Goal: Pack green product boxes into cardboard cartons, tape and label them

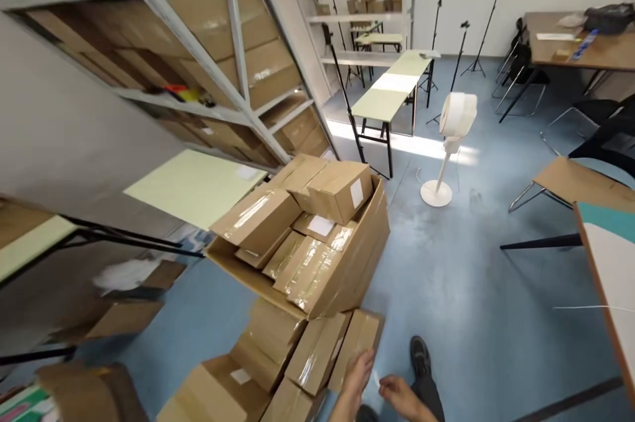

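Low in the view, my left hand [358, 372] is raised in front of a narrow taped cardboard box [361, 333]. Its fingers are loosely bent, and I see nothing in them; whether it touches the box I cannot tell. My right hand [401, 397] is just to the right, thumb and fingers pinched at a small white strip [376, 378] that lies between the two hands. Another taped box [317, 349] stands beside the narrow one. Beyond them is a large open carton [354, 270] holding several smaller sealed boxes, some with white labels.
An open cardboard box [213, 389] lies at lower left. Metal shelving [178, 45] with cartons rises at left, above a pale green table [193, 187]. A white fan [449, 144] and black stands are ahead. Chairs and a table [602, 303] line the right.
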The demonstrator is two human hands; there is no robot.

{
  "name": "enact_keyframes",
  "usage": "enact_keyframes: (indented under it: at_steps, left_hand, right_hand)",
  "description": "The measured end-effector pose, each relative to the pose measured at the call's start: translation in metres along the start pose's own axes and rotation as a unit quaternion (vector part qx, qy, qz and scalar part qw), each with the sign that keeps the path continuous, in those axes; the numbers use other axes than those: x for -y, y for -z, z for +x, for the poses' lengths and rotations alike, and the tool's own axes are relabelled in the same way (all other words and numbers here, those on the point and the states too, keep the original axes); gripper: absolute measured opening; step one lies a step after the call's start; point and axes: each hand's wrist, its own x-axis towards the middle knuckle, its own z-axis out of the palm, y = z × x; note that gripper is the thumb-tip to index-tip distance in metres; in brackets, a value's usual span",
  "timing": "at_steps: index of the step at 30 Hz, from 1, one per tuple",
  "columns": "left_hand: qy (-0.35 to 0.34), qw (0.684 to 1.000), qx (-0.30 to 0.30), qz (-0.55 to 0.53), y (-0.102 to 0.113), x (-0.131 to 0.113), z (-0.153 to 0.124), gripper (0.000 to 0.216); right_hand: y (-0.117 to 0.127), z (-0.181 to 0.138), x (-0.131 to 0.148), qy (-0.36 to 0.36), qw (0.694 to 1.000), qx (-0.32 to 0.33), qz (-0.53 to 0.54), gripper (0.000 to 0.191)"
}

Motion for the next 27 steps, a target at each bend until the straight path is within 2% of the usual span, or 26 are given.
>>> enact_keyframes:
  at_steps: [3, 6, 9, 12, 19, 27]
  left_hand:
    - [-0.047, 0.998, 0.026, -0.016, -0.037, -0.047, -0.034, 0.026]
    - [-0.105, 0.993, 0.053, -0.032, -0.062, -0.081, -0.063, 0.036]
    - [-0.161, 0.984, 0.064, -0.040, -0.072, -0.107, -0.091, 0.048]
    - [-0.215, 0.974, 0.056, -0.050, -0.072, -0.127, -0.118, 0.052]
    - [-0.272, 0.960, -0.001, -0.070, -0.074, -0.151, -0.159, 0.067]
    - [-0.307, 0.947, -0.030, -0.085, -0.083, -0.154, -0.177, 0.069]
  right_hand:
    - [0.032, -0.018, 0.003, -0.001, 1.000, 0.001, 0.029, 0.039]
    - [0.059, -0.024, 0.007, 0.004, 0.998, 0.000, 0.064, 0.037]
    - [0.078, -0.019, 0.019, 0.019, 0.997, 0.000, 0.080, 0.038]
    - [0.091, -0.012, 0.036, 0.041, 0.995, 0.002, 0.095, 0.038]
    - [0.107, -0.015, 0.064, 0.064, 0.990, 0.020, 0.124, 0.044]
    - [0.105, -0.026, 0.082, 0.070, 0.990, 0.055, 0.112, 0.041]
